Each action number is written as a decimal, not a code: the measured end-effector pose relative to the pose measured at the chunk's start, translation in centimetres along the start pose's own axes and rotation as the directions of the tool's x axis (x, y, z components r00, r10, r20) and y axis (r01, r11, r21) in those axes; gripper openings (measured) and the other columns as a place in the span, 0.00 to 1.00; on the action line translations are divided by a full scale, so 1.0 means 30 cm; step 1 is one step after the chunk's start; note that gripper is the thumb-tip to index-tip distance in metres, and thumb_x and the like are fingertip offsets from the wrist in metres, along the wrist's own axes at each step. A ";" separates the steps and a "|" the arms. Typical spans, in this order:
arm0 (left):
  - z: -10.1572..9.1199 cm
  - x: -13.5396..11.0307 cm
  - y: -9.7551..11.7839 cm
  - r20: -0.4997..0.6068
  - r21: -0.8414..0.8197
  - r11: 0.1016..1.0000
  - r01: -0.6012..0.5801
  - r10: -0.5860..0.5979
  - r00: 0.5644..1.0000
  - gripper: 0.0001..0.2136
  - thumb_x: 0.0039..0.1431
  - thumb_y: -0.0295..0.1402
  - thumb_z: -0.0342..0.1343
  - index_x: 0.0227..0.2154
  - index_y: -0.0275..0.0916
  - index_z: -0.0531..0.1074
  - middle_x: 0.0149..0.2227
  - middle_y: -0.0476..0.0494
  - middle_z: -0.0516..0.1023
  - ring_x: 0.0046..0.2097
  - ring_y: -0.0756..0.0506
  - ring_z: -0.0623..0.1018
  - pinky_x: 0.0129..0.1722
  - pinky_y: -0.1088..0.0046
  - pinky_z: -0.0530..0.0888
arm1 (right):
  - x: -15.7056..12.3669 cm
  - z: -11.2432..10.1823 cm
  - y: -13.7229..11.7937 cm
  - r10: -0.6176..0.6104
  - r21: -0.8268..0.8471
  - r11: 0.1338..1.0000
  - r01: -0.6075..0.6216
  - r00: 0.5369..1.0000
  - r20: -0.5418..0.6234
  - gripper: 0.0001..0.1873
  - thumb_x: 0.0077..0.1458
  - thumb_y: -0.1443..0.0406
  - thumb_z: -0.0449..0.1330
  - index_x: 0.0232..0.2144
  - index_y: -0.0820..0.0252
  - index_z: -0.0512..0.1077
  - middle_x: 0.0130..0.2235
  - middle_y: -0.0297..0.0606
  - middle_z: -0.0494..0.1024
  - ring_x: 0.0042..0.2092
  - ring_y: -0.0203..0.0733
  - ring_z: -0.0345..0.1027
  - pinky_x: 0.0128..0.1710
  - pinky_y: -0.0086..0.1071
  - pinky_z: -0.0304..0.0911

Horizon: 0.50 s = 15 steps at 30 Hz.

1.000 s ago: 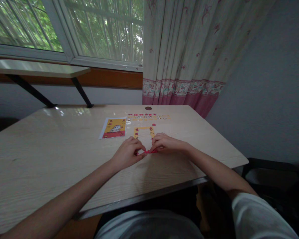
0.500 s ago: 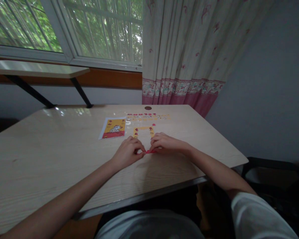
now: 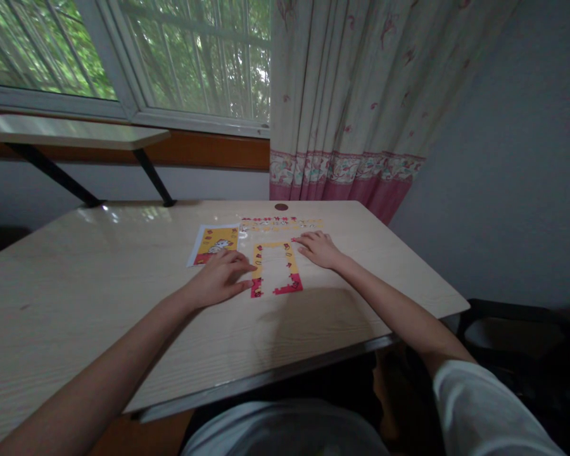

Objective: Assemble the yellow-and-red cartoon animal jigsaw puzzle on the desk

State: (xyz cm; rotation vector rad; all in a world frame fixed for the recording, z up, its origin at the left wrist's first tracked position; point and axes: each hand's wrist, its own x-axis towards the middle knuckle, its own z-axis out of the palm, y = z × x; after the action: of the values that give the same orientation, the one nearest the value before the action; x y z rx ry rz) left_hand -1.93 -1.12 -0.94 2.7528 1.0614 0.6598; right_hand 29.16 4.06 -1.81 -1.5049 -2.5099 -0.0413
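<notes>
Below a barred window (image 3: 199, 63) stretches one pale, smooth tabletop (image 3: 180, 361). Going from left to right, first comes a picture card (image 3: 221, 235), at about twelve o'clock from the left hand (image 3: 221, 280), which partly hides it. Thumb and forefinger of this grip stand apart, with nothing between them, near a puzzle frame (image 3: 295, 284) lying at three o'clock; whether they touch it, I cannot tell. Rows of loose pieces (image 3: 282, 221) lie at twelve o'clock from the frame. Next, a small red piece (image 3: 294, 240) is at one o'clock from the frame's middle, at the fingertips of the right hand (image 3: 319, 248), so at ten o'clock from its knuckles. Whether this grip pinches it, I cannot tell. The piece should be very light, thin and rather stiff; best is to pinch its opposite edges gently, because its small knobs could bend.
</notes>
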 end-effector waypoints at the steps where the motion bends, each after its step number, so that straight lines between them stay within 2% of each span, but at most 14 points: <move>1: 0.005 -0.001 0.000 0.011 0.009 1.000 -0.007 0.007 1.000 0.16 0.55 0.46 0.54 0.41 0.44 0.75 0.42 0.41 0.73 0.44 0.40 0.70 0.46 0.60 0.64 | -0.002 -0.006 -0.001 0.005 0.000 1.000 -0.005 1.000 -0.024 0.20 0.62 0.56 0.48 0.52 0.52 0.68 0.54 0.43 0.68 0.53 0.53 0.57 0.49 0.45 0.52; 5: 0.014 0.001 0.012 0.048 0.032 0.999 -0.031 0.029 0.998 0.16 0.56 0.44 0.54 0.42 0.42 0.75 0.42 0.40 0.72 0.45 0.40 0.70 0.47 0.60 0.63 | -0.007 -0.028 0.011 0.060 0.035 0.998 -0.058 0.995 -0.084 0.13 0.58 0.57 0.55 0.39 0.55 0.75 0.46 0.41 0.74 0.50 0.50 0.59 0.48 0.42 0.52; 10: 0.010 0.003 0.023 0.045 0.035 0.999 -0.020 0.019 0.999 0.16 0.56 0.45 0.53 0.41 0.41 0.74 0.42 0.40 0.73 0.44 0.40 0.70 0.46 0.61 0.63 | -0.005 -0.032 0.022 0.107 0.095 0.990 -0.102 0.993 -0.052 0.14 0.56 0.57 0.56 0.41 0.53 0.76 0.44 0.41 0.75 0.47 0.50 0.61 0.45 0.41 0.54; 15: 0.011 0.005 0.026 0.045 0.047 0.999 -0.017 0.015 0.999 0.17 0.56 0.45 0.53 0.41 0.39 0.74 0.41 0.40 0.73 0.44 0.40 0.70 0.46 0.60 0.63 | 0.003 -0.024 0.028 0.109 0.156 0.983 -0.100 0.993 -0.052 0.10 0.53 0.60 0.59 0.37 0.54 0.77 0.42 0.40 0.75 0.46 0.48 0.62 0.46 0.39 0.54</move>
State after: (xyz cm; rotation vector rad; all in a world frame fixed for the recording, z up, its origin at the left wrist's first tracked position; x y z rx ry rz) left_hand -1.22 -1.59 -0.97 2.8047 1.0607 0.5794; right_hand 29.99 4.44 -1.15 -1.5460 -2.3262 0.1180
